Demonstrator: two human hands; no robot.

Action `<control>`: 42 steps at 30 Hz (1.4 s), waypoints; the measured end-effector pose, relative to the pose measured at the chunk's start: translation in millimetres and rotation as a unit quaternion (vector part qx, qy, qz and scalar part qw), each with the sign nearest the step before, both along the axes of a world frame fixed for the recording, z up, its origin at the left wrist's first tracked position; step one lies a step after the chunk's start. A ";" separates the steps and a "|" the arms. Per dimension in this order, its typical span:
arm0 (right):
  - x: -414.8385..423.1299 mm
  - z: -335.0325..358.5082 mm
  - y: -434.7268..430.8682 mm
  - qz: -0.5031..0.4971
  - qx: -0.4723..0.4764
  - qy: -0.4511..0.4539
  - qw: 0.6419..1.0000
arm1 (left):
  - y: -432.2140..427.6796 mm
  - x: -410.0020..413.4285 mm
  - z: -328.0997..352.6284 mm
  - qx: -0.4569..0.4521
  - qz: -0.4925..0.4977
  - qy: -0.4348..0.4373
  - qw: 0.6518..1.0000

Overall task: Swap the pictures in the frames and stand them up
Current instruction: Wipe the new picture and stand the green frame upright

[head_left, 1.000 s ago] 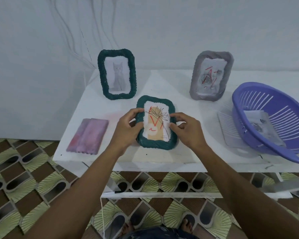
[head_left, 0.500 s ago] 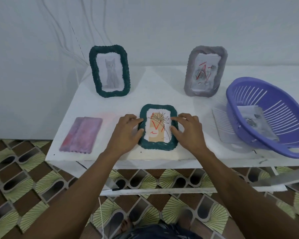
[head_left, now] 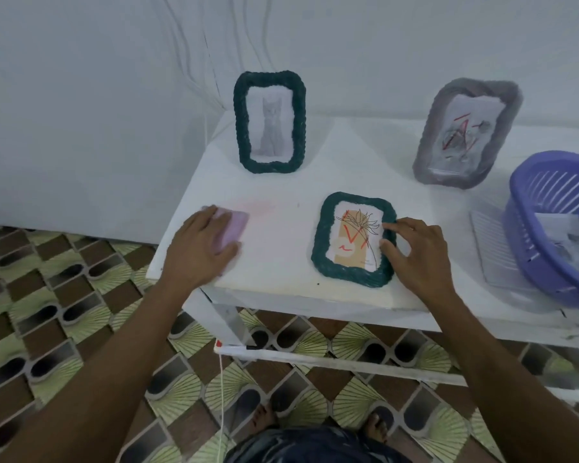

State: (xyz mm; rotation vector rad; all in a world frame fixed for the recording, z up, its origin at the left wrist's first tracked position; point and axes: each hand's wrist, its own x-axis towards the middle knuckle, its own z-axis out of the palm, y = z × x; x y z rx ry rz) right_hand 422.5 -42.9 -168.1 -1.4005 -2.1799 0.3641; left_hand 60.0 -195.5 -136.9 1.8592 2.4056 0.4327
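A dark green frame lies flat near the front edge of the white table, holding a flower picture with red marks. My right hand touches this frame's right rim with index fingertip and thumb. My left hand lies over a pink frame flat at the table's left front corner, hiding most of it. At the back left a second green frame with a cat picture stands upright. A grey frame with a scribbled picture stands at the back right.
A purple slotted basket with a paper inside sits at the right, on a white ribbed sheet. The wall is close behind the table. Patterned floor tiles and my feet show below the table edge.
The green frame with the flower picture was set flat on the table. My left hand left it and moved left onto the pink frame. My right hand stays at its right rim.
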 end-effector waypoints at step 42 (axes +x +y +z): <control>-3.0 13.6 -6.9 -0.007 -0.035 0.013 0.999 | 73.7 125.1 0.6 0.027 -0.284 -0.080 0.955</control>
